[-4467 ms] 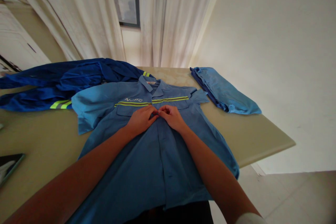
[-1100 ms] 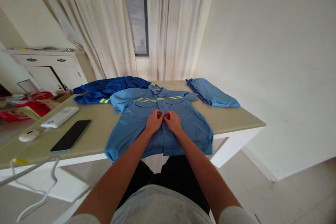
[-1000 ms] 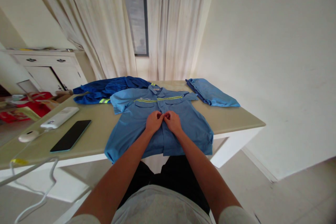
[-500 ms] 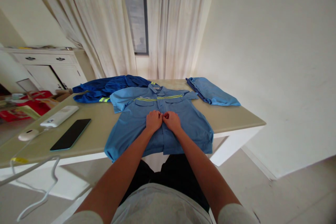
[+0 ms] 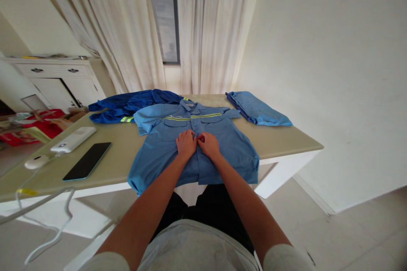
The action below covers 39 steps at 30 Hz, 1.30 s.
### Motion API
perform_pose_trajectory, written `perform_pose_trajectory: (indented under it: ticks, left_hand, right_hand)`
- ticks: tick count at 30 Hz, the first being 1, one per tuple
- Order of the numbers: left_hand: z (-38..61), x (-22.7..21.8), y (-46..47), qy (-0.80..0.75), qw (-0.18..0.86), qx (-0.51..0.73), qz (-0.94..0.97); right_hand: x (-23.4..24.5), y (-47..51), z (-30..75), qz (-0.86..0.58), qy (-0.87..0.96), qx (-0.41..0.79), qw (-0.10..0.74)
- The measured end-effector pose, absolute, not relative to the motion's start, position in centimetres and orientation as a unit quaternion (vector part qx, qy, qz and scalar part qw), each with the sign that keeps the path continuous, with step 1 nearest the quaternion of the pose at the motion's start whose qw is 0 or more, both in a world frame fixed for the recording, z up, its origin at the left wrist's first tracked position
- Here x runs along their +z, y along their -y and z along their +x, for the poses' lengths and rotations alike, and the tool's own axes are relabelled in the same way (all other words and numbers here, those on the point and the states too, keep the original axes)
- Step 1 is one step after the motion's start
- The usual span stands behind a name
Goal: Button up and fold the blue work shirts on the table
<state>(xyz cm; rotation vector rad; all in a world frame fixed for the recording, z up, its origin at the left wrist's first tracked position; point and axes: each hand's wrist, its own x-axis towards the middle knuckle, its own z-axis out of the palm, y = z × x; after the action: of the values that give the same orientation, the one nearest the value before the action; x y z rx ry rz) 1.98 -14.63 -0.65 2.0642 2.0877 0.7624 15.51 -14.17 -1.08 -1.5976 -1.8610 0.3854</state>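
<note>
A light blue short-sleeved work shirt [image 5: 229, 152] with yellow chest stripes and two flap pockets lies face up on the table, collar at the far side, hem hanging over the near edge. My left hand [image 5: 186, 144] pinches the front placket from the left, its other fingers resting on the cloth. Close against it, my right hand [image 5: 208, 144] has thumb and fingertips closed on the placket's other side. Whatever button sits between the fingertips is too small to make out.
Behind the shirt lies a dark blue garment [image 5: 133, 103] with reflective bands. Folded blue clothing [image 5: 259, 109] sits at the back right. On the left are a black phone [image 5: 87, 161], a white power strip [image 5: 73, 139] and a hanging white cable [image 5: 67, 209].
My left fingers have spread a little and lie flatter on the shirt front. Both hands stay at the same spot on the placket; the view has shifted slightly.
</note>
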Motion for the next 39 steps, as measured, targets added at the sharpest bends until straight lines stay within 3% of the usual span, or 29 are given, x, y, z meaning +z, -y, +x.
perform_pose_trajectory:
  ticks: [11, 33, 39]
  left_hand:
    - [1.3, -1.0, 14.0, -0.565, 0.069, 0.327, 0.754]
    - [1.8, -0.4, 14.9, -0.584, 0.037, 0.241, 0.774]
    - [2.1, -1.1, 14.1, -0.587, 0.033, 0.220, 0.778]
  right_hand:
    - [-1.1, 13.6, 16.2, -0.583, 0.634, 0.228, 0.455]
    - [-1.4, 13.4, 16.3, -0.588, 0.629, 0.234, 0.453]
    - [-0.1, 13.9, 16.6, -0.574, 0.583, 0.202, 0.537]
